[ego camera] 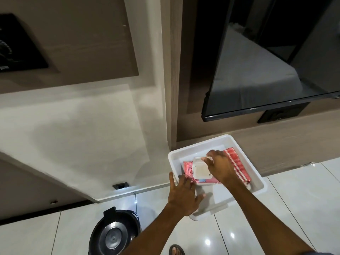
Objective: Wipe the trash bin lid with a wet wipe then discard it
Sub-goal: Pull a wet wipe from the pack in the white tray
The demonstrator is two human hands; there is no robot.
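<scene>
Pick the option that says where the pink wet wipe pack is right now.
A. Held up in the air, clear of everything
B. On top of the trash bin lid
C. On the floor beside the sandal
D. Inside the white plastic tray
D: the wet wipe pack lies inside the white tray, with the left hand pressing on its near end and the right hand pinching at its open flap.

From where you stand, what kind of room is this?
Probably a bedroom or hotel room: a wall-mounted television reflects a white bed, the floor is glossy tile, and a small trash bin stands nearby.
</scene>
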